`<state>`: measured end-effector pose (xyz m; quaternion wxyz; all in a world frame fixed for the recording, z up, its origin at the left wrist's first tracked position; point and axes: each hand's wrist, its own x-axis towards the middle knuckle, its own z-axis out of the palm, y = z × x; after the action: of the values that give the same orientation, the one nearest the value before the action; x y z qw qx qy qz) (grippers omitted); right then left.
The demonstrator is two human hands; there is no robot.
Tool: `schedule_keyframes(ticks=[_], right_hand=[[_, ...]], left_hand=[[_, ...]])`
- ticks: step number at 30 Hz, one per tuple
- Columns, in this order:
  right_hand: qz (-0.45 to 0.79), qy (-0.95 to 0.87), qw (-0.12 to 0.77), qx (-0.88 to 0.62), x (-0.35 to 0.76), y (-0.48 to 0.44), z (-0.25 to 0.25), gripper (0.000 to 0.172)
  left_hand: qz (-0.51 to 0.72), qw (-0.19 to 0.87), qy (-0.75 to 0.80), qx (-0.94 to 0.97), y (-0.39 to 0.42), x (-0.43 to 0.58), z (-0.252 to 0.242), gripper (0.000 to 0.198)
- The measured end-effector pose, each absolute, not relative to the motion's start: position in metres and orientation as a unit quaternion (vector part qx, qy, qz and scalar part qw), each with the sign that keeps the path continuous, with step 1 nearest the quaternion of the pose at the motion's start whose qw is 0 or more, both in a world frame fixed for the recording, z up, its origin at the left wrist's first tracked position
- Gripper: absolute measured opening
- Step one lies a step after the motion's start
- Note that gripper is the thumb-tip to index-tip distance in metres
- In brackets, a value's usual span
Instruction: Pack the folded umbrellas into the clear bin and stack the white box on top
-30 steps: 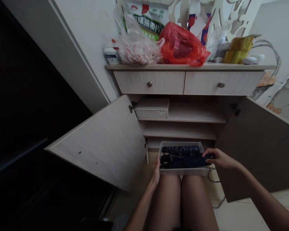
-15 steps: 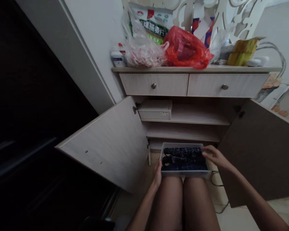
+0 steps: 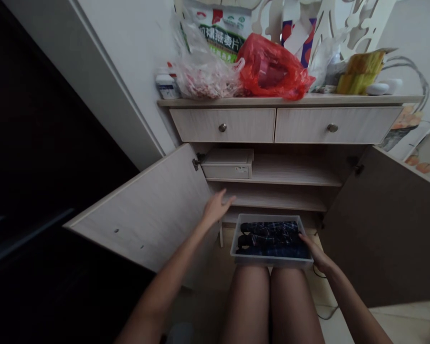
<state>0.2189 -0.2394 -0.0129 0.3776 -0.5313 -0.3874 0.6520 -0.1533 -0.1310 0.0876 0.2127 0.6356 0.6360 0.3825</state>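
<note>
A clear plastic box (image 3: 272, 261) rests on my knees, tilted slightly. Inside lie dark plaid rolls that look like folded umbrellas (image 3: 270, 239), side by side with black ends to the left. My right hand (image 3: 316, 253) grips the box's right wall, thumb over the rim. Out in front of the open left door, my left hand (image 3: 218, 206) is empty with fingers apart, near the middle shelf (image 3: 272, 197). Above it, a pale lidded box (image 3: 225, 171) sits at the left of the upper shelf.
Both cabinet doors stand wide, the left door (image 3: 154, 210) and the right door (image 3: 383, 229), flanking my arms. Two drawers (image 3: 222, 117) are closed above. A red plastic bag (image 3: 272, 67), a clear bag (image 3: 208, 79) and packages crowd the top. A cable (image 3: 327, 315) lies on the floor.
My left hand has let go of the box's left side and moved up and forward toward the shelves. My right hand has closed on the box's right side. The box has tilted slightly.
</note>
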Motion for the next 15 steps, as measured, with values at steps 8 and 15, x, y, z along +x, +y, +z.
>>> schedule_keyframes(ticks=[8, 15], right_hand=[[0.637, -0.401, 0.405, -0.518, 0.218, -0.239, -0.023, 0.086], [0.642, -0.377, 0.414, -0.524, 0.223, -0.238, -0.02, 0.088]], left_hand=[[0.184, -0.016, 0.614, 0.768, 0.021, -0.13, 0.156, 0.059], [0.199, -0.021, 0.567, 0.799, 0.013, -0.083, 0.132, 0.047]])
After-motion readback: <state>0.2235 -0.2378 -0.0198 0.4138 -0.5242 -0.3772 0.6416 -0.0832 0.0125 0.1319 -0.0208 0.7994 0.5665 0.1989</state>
